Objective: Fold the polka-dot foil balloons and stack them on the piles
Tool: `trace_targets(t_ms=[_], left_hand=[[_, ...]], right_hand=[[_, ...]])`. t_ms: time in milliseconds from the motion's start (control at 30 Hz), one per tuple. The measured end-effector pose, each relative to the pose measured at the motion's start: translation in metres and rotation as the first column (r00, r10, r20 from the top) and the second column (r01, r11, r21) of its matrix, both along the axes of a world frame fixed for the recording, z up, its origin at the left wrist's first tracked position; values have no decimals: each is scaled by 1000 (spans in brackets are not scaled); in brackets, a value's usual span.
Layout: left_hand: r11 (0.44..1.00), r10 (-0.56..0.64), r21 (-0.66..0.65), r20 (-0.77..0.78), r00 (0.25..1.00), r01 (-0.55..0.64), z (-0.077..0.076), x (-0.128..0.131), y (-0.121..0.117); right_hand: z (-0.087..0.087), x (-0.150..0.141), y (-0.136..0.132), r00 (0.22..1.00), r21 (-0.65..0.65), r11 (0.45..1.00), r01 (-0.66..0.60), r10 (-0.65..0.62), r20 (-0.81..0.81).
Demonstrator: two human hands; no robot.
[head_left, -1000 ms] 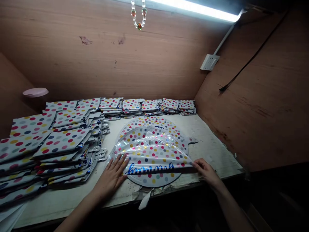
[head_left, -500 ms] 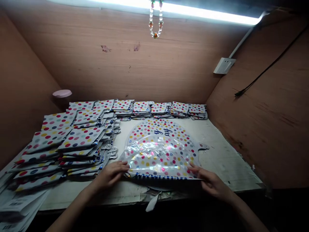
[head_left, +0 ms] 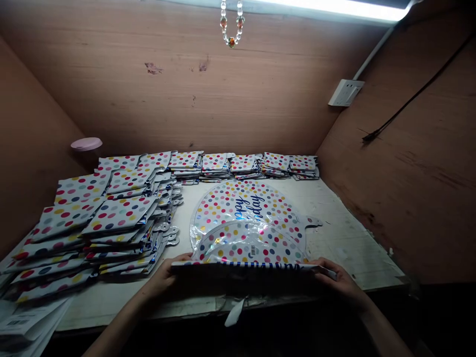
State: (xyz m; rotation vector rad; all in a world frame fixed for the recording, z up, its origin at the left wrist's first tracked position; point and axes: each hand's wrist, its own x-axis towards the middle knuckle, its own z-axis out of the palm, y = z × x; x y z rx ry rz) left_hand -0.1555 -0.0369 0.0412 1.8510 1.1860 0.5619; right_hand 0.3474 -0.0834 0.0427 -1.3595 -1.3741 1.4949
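Note:
A folded polka-dot foil balloon (head_left: pixel 251 250) is lifted off the table's front edge, its fold line facing me. My left hand (head_left: pixel 163 278) pinches its left end and my right hand (head_left: pixel 340 282) pinches its right end. Under it a flat round polka-dot balloon (head_left: pixel 245 206) with blue lettering lies on a pile of the same balloons in the middle of the table (head_left: pixel 334 233).
Stacks of folded polka-dot balloons (head_left: pixel 107 218) fill the left side, and a row of smaller stacks (head_left: pixel 241 164) lines the back wall. Papers (head_left: pixel 26 317) lie at the front left. A pink lid (head_left: pixel 86 144), a wall socket (head_left: pixel 345 92) and a hanging bead string (head_left: pixel 230 25) are around.
My hands went from pressing the fold flat on the table to gripping the balloon's two ends and raising it toward me. More of the lettered balloon beneath now shows.

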Motion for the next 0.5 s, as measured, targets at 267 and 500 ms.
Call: trace_targets(t_ms=[267,500], left_hand=[[908,416,139,-207,885,-394,-9,25,16],[930,368,223,-521,771,-293,-6,30,48]], right_hand=[[-32,-18,36,941,13,942,337,-337,37],[-50,-26,66,741,343,887,307,-450,499]])
